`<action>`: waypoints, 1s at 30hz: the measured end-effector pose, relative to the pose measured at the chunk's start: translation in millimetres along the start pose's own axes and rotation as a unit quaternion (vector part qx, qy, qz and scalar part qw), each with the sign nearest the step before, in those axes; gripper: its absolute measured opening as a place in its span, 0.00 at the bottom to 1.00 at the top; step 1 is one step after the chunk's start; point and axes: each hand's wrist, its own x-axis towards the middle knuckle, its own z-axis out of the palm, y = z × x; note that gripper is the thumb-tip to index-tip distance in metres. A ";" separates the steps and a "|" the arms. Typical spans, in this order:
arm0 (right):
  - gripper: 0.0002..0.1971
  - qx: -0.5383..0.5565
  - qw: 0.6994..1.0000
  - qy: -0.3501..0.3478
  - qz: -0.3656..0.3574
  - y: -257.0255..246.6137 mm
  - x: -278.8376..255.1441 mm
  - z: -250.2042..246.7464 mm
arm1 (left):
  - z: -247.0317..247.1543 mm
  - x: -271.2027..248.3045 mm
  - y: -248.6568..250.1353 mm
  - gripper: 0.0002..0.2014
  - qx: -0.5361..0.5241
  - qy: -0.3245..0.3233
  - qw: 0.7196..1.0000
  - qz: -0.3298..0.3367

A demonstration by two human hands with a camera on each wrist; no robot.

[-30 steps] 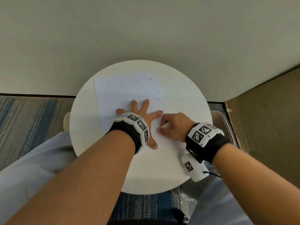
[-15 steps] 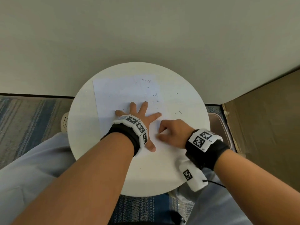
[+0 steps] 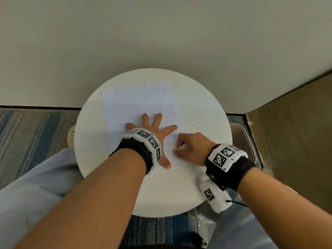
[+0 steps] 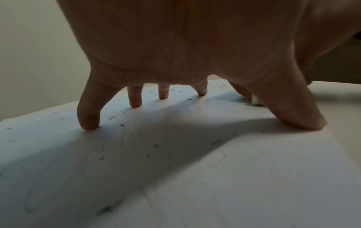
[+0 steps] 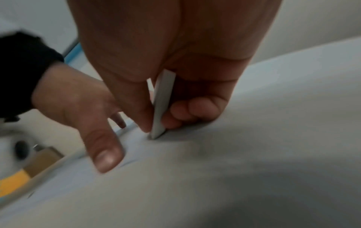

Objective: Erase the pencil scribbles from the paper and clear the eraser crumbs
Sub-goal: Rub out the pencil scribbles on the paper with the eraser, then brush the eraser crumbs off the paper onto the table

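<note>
A white sheet of paper [image 3: 129, 106] lies on a round white table [image 3: 212, 112]. My left hand [image 3: 152, 128] presses flat on the paper with fingers spread, and its fingertips [image 4: 89, 121] touch the sheet. My right hand [image 3: 190, 148] pinches a flat white eraser [image 5: 162, 104] between thumb and fingers, its lower corner on the paper beside the left thumb [image 5: 103, 152]. Dark eraser crumbs [image 3: 171, 106] are scattered over the far part of the paper and on the table to the right [image 3: 197, 122]. Crumbs [image 4: 112, 118] also lie around the left fingers.
A pale wall stands just behind the table. A brown cardboard panel [image 3: 296, 133] and a pinkish bin [image 3: 240, 135] are at the right. Striped blue carpet [image 3: 32, 133] covers the floor on the left. My knees in light trousers [image 3: 36, 186] are under the table's near edge.
My right hand with the eraser has slid toward me and slightly right, away from the left index finger. The left hand stays pressed on the paper.
</note>
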 end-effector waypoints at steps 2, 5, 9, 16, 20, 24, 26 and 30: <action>0.06 0.006 1.000 0.011 0.011 -1.1 2.2 -3.3 | -0.2 -0.4 0.1 0.60 0.002 -0.002 1.000 0.000; 0.05 0.046 0.995 0.075 0.054 -0.8 8.6 -18.3 | -0.1 -0.8 0.5 0.60 0.003 -0.009 1.000 -0.001; 0.07 0.006 0.999 -0.033 -0.007 -22.3 0.4 5.0 | -1.2 1.5 -1.3 0.61 -0.001 -0.011 1.000 0.004; 0.10 0.008 0.997 -0.071 -0.013 -22.4 -0.3 -12.4 | 4.5 -8.4 -2.6 0.64 -0.028 -0.011 0.999 0.031; 0.12 0.012 0.999 0.035 -0.009 -25.5 23.7 -66.9 | -2.4 -19.7 -35.0 0.59 -0.082 0.046 0.996 -0.004; 0.12 0.010 0.993 0.115 0.017 -35.0 67.7 -118.3 | -6.8 -27.5 -105.1 0.46 -0.108 0.050 0.988 -0.097; 0.12 0.000 0.992 0.122 0.033 -39.8 95.8 -129.9 | -3.1 -30.3 -135.8 0.42 -0.092 0.052 0.987 -0.122; 0.10 -0.006 0.989 0.139 0.048 -55.0 144.9 -133.0 | 10.6 -33.6 -165.9 0.42 -0.105 0.044 0.982 -0.148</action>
